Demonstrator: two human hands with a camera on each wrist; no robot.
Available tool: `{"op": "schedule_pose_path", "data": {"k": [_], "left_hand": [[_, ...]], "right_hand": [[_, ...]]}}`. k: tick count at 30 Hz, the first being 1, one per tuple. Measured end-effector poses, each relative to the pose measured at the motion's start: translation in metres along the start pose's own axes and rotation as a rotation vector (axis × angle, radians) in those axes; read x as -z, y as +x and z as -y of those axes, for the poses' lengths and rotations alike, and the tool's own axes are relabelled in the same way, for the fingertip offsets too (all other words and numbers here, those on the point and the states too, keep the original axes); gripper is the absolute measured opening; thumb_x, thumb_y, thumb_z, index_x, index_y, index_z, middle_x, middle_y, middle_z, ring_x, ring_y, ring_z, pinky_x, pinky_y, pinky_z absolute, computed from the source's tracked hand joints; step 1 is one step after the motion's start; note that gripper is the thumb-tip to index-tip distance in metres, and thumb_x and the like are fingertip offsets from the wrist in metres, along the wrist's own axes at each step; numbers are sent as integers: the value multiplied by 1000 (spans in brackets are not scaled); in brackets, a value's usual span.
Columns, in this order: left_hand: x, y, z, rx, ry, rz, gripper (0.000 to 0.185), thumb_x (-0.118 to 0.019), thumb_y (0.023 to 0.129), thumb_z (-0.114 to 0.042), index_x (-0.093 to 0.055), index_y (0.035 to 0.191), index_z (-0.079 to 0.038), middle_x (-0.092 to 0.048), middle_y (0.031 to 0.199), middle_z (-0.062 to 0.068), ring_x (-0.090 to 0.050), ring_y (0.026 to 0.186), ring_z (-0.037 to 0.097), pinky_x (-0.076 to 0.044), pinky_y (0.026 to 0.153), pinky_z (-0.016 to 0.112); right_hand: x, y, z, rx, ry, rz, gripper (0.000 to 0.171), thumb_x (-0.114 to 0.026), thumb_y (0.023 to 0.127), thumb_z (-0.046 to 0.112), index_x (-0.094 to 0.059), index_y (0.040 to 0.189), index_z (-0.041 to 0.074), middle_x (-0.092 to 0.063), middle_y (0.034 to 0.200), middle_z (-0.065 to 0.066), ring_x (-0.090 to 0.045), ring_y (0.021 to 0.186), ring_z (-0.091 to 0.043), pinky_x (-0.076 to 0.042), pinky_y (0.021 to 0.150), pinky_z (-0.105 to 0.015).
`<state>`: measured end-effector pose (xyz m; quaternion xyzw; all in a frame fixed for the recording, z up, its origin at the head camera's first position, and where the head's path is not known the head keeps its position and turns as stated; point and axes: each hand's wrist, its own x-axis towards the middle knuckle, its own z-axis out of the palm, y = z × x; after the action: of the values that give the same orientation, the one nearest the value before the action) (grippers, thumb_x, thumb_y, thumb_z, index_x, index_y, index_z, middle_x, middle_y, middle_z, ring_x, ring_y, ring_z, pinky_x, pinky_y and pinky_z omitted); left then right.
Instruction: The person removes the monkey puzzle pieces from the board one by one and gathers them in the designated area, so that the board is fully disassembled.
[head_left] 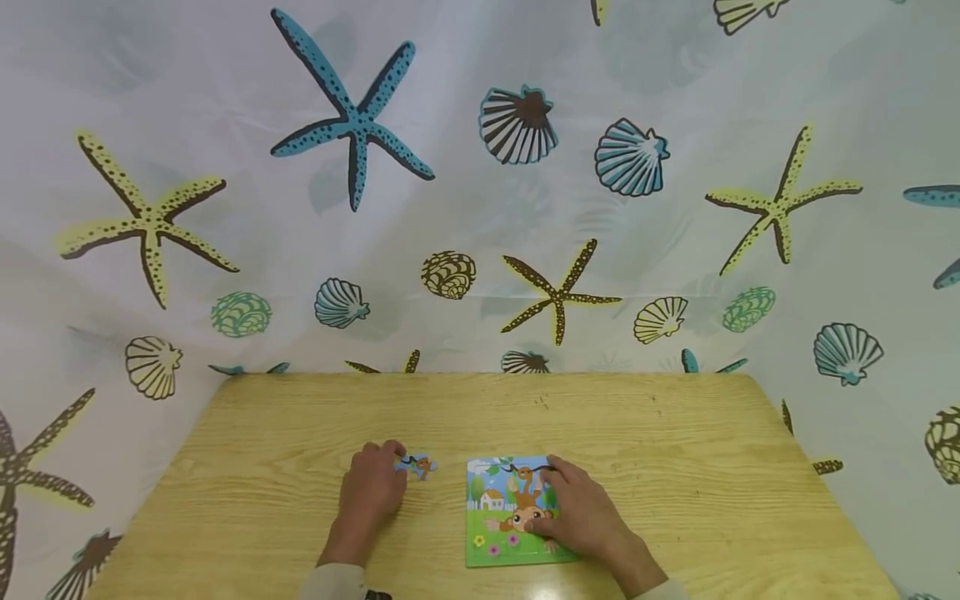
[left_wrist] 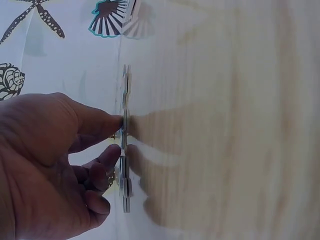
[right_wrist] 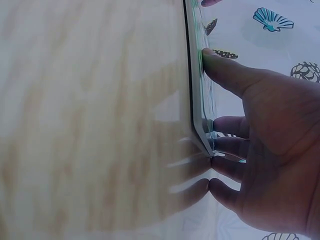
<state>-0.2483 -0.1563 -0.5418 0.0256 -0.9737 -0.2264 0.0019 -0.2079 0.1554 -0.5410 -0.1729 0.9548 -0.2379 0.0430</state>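
A square jigsaw puzzle [head_left: 498, 546] with a monkey, a small house and flowers lies flat on the table. My right hand [head_left: 588, 504] spreads over its right side, hiding that part; the thumb presses on the picture near the monkey's face and the forefinger touches the upper right corner. To the left, small monkey-patterned puzzle pieces [head_left: 422, 467] lie by themselves. My left hand [head_left: 375, 479] pinches their left end between thumb and bent fingers. In the left wrist view the puzzle pieces [left_wrist: 125, 175] appear edge-on, in thin overlapping layers.
The light wooden table [head_left: 712, 467] reaches back to a white cloth [head_left: 465, 200] printed with starfish and shells, which also runs along both sides. A gap of bare wood separates the loose pieces from the puzzle.
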Motion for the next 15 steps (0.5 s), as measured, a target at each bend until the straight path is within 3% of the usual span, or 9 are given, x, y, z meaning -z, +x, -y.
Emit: {"op": "schedule_pose_path", "data": {"k": [9,15], "left_hand": [[-2,-1,-6,-17,-38,-4,34,-59,91,-15,-56,125,-8,-56,117,20,-56,102,36,-49,73,50],[-4,-8,-30,-89,-111,-20,32,-60,92,-22,-59,121,-9,-59,109,14,-56,95,29,-50,70,45]], "right_hand": [[-1,-1,1,-5,-10,-9,75,-76,78,49,-54,133,3,-41,149,-15,-41,136,-36,-39,105,-54],[-3,-1,1,-19,-19,-14,77,-75,78,51,-52,135,3,-41,150,-14,-41,137,-35,-39,105,-55]]}}
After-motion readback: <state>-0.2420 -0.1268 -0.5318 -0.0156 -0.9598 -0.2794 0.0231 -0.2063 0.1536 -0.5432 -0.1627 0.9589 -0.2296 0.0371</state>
